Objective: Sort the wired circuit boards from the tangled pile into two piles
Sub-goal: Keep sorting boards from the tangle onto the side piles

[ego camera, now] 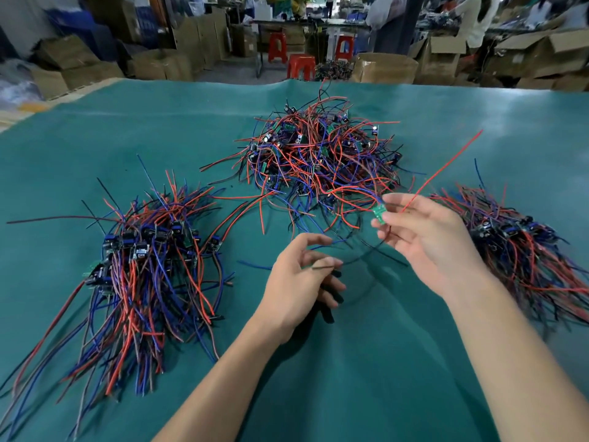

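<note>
A tangled pile (322, 154) of small circuit boards with red, blue and black wires lies at the middle back of the green table (127, 129). A sorted pile (149, 260) lies at the left, another sorted pile (522, 244) at the right. My right hand (427, 237) is raised in front of the tangle and pinches a small green circuit board (379, 212); its red wire (446, 167) sticks up to the right. My left hand (302, 282) hovers lower, its fingertips pinched on a thin dark wire (366, 255) that runs toward the board.
Cardboard boxes (385, 68), red stools (301, 67) and other workbenches stand beyond the table's far edge. A person in white (478, 17) stands at the far right back. Green mat spreads between the piles and in front of my arms.
</note>
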### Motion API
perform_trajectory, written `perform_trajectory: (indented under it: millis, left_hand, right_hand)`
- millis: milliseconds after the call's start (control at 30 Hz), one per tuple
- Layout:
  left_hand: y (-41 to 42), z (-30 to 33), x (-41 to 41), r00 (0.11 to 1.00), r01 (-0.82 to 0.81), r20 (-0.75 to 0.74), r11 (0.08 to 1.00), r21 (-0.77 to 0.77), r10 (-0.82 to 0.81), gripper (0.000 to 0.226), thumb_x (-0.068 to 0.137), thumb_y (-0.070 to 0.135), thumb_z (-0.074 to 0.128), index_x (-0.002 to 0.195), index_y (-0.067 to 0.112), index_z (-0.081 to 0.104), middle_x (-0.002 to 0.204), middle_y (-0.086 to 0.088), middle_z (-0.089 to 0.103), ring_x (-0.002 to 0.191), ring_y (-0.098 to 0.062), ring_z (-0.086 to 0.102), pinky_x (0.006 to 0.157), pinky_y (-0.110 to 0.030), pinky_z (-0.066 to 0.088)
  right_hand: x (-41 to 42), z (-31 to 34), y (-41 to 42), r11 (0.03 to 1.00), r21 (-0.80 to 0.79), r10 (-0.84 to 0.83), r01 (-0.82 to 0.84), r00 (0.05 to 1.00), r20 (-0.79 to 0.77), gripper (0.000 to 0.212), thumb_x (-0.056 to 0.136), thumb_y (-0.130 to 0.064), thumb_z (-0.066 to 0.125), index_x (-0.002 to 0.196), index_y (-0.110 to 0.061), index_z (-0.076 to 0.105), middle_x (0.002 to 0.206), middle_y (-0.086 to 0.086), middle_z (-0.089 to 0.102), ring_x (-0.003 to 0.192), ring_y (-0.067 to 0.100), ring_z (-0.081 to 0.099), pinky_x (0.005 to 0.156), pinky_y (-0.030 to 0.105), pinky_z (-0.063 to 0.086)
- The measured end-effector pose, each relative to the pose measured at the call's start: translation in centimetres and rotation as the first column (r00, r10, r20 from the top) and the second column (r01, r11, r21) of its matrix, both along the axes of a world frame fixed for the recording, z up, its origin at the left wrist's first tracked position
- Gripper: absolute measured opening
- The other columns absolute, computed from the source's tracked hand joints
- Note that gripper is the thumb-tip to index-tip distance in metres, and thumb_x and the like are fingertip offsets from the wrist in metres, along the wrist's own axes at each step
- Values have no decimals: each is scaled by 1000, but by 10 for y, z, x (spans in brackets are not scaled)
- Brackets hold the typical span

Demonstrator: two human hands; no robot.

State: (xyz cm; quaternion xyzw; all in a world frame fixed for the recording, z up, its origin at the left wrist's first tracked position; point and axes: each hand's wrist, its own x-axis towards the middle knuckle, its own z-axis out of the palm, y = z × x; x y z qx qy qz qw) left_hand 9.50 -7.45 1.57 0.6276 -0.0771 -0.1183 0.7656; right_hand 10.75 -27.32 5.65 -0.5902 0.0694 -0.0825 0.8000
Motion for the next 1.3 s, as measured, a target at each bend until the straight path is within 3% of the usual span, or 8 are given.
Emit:
perform_trajectory:
  millis: [167,333,400,600,733,933,1067,1300]
  left_hand:
    - [2,2,0,999,38,-4,996,-80,-39,20,104,19,50,114,10,66,93,-11,72,65,-18,66,47,-24,50]
    - [3,4,-1,994,99,-29,983,-153,-104,23,102,27,53,105,12,72,92,-9,71,72,-20,68,51,-25,52]
    - [5,2,0,993,113,-10,983,-146,-116,21,101,26,56,97,14,73,85,-9,68,74,-20,68,54,-24,51]
    - [3,0,0,997,81,-3,981,-176,-82,15,93,23,65,88,15,76,82,-4,71,70,-16,69,54,-18,49]
    - [4,-3,2,998,56,12,989,-134,-55,16,95,15,63,100,4,74,87,-11,72,73,-15,66,59,-19,50]
    - [8,-1,3,981,191,12,962,-196,-193,23,95,20,61,112,14,75,100,-16,73,85,-18,64,73,-22,49]
    - [8,-1,1,955,297,68,936,-189,-289,23,95,13,60,114,4,70,102,-13,72,77,-11,64,68,-19,49]
    - [5,-5,0,974,210,101,976,-52,-204,16,93,-1,59,104,1,71,91,-22,65,67,-10,51,60,-23,36]
  right_hand:
    - [-4,0,7,988,87,127,-128,992,18,26,65,-6,78,89,-13,71,82,4,70,72,16,67,63,21,53]
    - [-12,-9,32,885,-409,270,-223,961,60,30,58,-6,88,81,-18,75,81,2,72,73,15,63,71,23,54]
    - [-12,-9,33,848,-472,304,-240,951,62,28,60,-11,88,85,-19,77,81,4,73,74,16,64,74,28,54]
    - [-10,-7,25,883,-343,353,-320,935,37,21,70,-5,68,85,-11,81,85,13,76,77,18,67,74,23,53]
    - [-10,-10,29,871,-429,285,-239,957,46,12,69,-13,79,81,-15,78,79,4,74,73,14,65,63,24,50]
    - [-9,-12,27,867,-384,329,-316,944,-34,26,67,-16,79,93,-20,77,92,2,72,74,14,63,55,25,44]
    - [-8,-13,30,888,-293,355,-355,933,-56,27,70,-15,77,96,-13,80,87,4,72,67,12,61,55,26,41]
    - [-9,-16,32,906,-315,289,-282,957,-27,9,76,-8,84,80,-15,81,76,6,71,62,14,58,56,23,42]
